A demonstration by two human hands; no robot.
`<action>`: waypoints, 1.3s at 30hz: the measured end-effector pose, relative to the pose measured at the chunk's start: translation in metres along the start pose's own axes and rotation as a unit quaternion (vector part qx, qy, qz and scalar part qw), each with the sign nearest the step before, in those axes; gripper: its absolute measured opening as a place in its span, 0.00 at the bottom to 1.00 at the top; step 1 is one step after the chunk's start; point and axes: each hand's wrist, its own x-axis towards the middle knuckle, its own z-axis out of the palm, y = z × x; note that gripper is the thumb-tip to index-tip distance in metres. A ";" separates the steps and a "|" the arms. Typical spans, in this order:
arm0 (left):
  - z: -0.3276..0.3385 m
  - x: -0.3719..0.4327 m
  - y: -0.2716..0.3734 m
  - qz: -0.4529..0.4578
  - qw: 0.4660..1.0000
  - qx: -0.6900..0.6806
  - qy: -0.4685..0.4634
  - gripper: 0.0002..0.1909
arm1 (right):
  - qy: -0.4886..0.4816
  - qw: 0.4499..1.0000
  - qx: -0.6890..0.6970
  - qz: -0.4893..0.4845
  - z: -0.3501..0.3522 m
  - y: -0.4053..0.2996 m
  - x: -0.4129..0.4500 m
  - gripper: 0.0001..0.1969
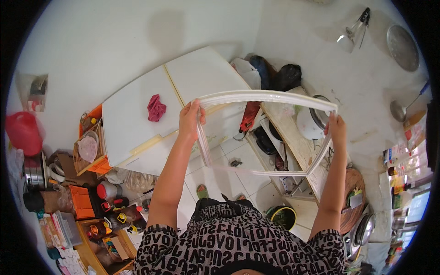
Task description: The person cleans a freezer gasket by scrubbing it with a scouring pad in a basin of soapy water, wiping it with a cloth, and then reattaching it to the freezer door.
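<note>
Both my hands hold up a white ribbed rectangular frame, which looks like a refrigerator door gasket. My left hand grips its left side near the upper corner. At the upper right corner, my right hand has its fingers closed around the rim. The far edge bows slightly; whether a clear pane fills the frame, I cannot tell. Beyond my left hand stands a white refrigerator with a crumpled dark pink cloth on it. Through the frame, a wooden counter and the tiled floor show.
A white pot stands on the counter, near a round wooden chopping board. Below is a black bucket with a yellow rim. Several bottles and an orange crate crowd the left. Utensils hang on the wall.
</note>
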 end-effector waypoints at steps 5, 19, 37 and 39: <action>0.027 -0.004 0.004 -0.010 0.994 0.096 -0.060 0.12 | 0.232 0.827 -0.467 -0.211 0.020 0.026 -0.025 0.24; 0.098 -0.050 -0.009 -0.111 0.886 0.354 -0.277 0.17 | -0.135 0.970 0.144 -0.140 0.130 -0.069 -0.089 0.14; 0.056 -0.056 0.013 0.154 0.812 0.527 -0.196 0.21 | -0.047 0.994 0.040 -0.091 0.088 -0.092 -0.061 0.19; 0.059 -0.057 0.016 0.112 0.806 0.547 -0.198 0.23 | -0.050 0.995 0.040 -0.075 0.085 -0.088 -0.062 0.19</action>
